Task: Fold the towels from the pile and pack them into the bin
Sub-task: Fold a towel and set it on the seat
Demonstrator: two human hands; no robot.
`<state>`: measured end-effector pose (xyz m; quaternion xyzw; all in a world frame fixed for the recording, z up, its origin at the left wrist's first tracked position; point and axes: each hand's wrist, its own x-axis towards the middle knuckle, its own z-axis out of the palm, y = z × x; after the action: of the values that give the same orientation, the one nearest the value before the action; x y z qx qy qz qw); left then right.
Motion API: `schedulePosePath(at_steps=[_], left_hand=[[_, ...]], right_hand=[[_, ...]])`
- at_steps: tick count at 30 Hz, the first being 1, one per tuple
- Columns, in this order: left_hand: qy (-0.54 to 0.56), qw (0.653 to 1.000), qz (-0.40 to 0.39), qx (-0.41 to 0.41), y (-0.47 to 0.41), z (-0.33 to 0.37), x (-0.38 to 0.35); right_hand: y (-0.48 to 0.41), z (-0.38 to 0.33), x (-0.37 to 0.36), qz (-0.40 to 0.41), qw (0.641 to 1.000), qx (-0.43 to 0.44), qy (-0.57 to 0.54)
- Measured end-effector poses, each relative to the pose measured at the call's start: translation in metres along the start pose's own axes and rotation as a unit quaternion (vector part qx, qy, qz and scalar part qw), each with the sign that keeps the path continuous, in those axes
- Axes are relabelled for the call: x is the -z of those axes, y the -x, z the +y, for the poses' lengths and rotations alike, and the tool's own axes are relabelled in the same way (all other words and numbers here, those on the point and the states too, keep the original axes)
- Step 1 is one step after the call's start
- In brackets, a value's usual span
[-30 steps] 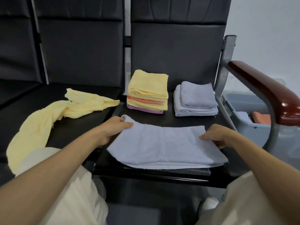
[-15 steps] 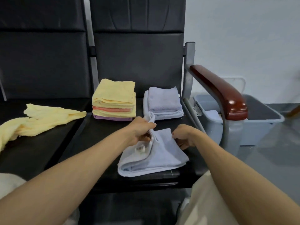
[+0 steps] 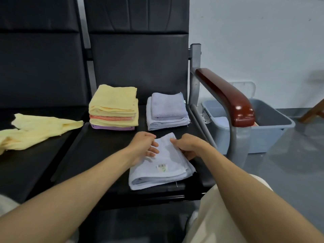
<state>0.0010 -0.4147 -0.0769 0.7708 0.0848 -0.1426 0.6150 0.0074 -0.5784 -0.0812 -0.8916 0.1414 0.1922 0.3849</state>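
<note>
Nearest us, the folded pale blue towel [image 3: 163, 172] lies on the black seat [image 3: 98, 155]. Our left hand [image 3: 142, 146] rests on it with relaxed fingers, and our right hand [image 3: 190, 146] grips its right edge. Behind stand a yellow stack [image 3: 114, 106] and a blue stack [image 3: 167, 109], with a loose yellow towel [image 3: 40, 130] further left. The grey bin [image 3: 263, 137] sits beyond the armrest [image 3: 226, 95]

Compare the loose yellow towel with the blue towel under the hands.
The yellow towel lies unfolded and rumpled; the blue towel is folded flat. Nothing touches the yellow towel; the left hand rests on the blue towel and the right hand grips its edge. Both lie on black seats.
</note>
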Motion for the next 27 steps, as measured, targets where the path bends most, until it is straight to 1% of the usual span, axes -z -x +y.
schedulePosePath(at_steps=[2,4,5,7,11,13,16,18,19,20,21,22,23,24,25,26,27], left_hand=[[-0.011,0.999,0.019,-0.024,0.001,0.001,0.025],[-0.017,0.999,0.036,-0.031,0.003,0.0,0.045],[-0.02,0.998,0.042,-0.034,0.004,0.0,0.056],[-0.021,0.998,0.049,-0.038,0.007,-0.001,0.07],[-0.015,0.997,0.06,-0.044,0.014,-0.002,0.092],[-0.012,0.997,0.063,-0.046,0.016,-0.003,0.099],[-0.006,0.996,0.08,-0.05,0.019,-0.005,0.105],[0.001,0.994,0.1,-0.053,0.019,-0.01,0.104],[0.012,0.994,0.101,-0.042,0.02,-0.012,0.103],[0.04,0.995,0.092,-0.013,0.022,-0.014,0.102],[0.09,0.993,0.068,0.033,0.024,-0.015,0.104],[0.154,0.985,0.026,0.079,0.027,-0.016,0.106],[0.219,0.968,-0.035,0.114,0.029,-0.018,0.109],[0.275,0.948,-0.096,0.131,0.029,-0.019,0.113],[0.311,0.93,-0.142,0.134,0.032,-0.022,0.116],[0.337,0.918,-0.169,0.124,0.034,-0.022,0.118],[0.352,0.913,-0.178,0.102,0.033,-0.023,0.121]], right_hand=[[0.006,-0.004,-0.008,0.0,0.994,0.015,0.112],[0.008,-0.003,-0.017,-0.003,0.974,0.038,0.224],[0.01,-0.004,-0.021,-0.002,0.965,0.05,0.258],[0.013,-0.004,-0.025,0.007,0.959,0.081,0.271],[0.025,-0.019,-0.027,0.032,0.973,0.167,0.154],[0.033,-0.031,-0.028,0.056,0.971,0.209,0.105],[0.046,-0.054,-0.029,0.086,0.966,0.243,0.016],[0.051,-0.067,-0.028,0.081,0.961,0.259,-0.052],[0.054,-0.073,-0.027,0.073,0.957,0.266,-0.088],[0.057,-0.08,-0.026,0.061,0.952,0.271,-0.126],[0.06,-0.086,-0.025,0.051,0.947,0.275,-0.16],[0.062,-0.091,-0.022,0.042,0.94,0.276,-0.198],[0.064,-0.094,-0.02,0.037,0.932,0.27,-0.24],[0.064,-0.097,-0.017,0.024,0.923,0.26,-0.284],[0.065,-0.097,-0.014,0.002,0.911,0.247,-0.33],[0.064,-0.097,-0.01,-0.025,0.899,0.236,-0.367],[0.063,-0.094,-0.007,-0.049,0.889,0.231,-0.393]])
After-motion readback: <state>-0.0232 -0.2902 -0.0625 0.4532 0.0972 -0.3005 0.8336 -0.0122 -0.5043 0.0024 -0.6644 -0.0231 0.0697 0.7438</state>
